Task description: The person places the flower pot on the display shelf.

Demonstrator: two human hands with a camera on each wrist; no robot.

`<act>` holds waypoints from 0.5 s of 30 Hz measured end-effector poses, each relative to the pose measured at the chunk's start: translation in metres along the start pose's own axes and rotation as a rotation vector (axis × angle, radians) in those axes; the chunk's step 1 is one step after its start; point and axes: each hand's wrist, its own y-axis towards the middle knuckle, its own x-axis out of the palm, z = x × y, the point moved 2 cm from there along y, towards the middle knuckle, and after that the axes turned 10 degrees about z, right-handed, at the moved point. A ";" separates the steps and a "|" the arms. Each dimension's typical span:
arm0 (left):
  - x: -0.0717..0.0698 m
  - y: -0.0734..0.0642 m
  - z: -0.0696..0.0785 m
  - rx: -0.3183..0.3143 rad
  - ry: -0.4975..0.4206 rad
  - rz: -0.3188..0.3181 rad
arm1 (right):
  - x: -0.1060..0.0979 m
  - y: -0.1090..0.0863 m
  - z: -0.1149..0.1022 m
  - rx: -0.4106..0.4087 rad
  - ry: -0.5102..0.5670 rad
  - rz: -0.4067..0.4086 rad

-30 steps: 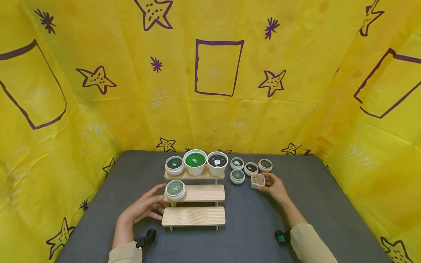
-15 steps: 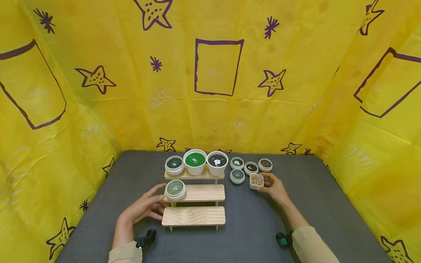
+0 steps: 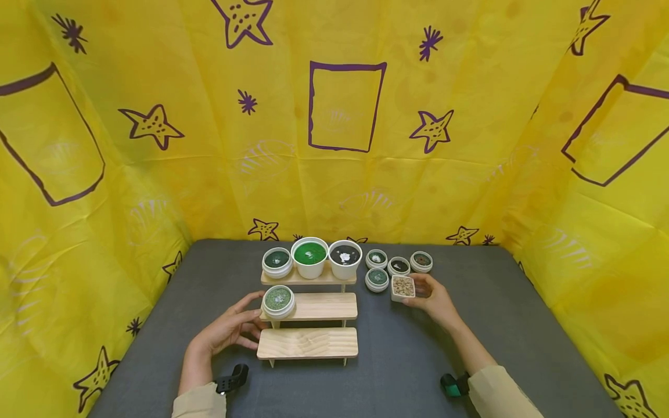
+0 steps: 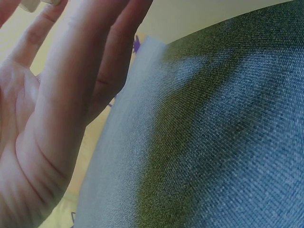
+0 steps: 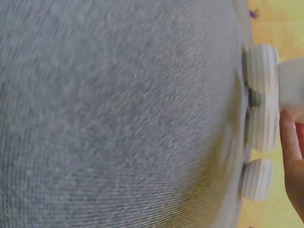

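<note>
In the head view, my right hand pinches a small white square pot of beige gravel-like bits by its right side. The right wrist view catches only part of this white pot, past the ribbed jars. My left hand is at the left end of a three-step wooden stand, fingers lightly bent beside the middle step. On that step sits a white jar of speckled green. The top step bears a dark green jar, a bright green cup and a black-filled cup.
Right of the stand, several small white jars with dark or green contents cluster on the grey table. A yellow cloth with purple drawings walls in the back and sides. The stand's bottom step is bare wood.
My right hand has shifted a little left and toward me with the square pot, away from the small jars at the back. The left hand and the stand have stayed in place.
</note>
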 end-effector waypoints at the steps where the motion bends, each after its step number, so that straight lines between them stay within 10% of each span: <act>1: 0.000 0.000 0.000 0.000 0.000 0.000 | 0.001 -0.001 -0.002 -0.002 0.007 -0.002; 15: 0.000 0.000 0.000 -0.005 0.007 0.012 | 0.011 -0.009 -0.035 -0.047 0.106 -0.064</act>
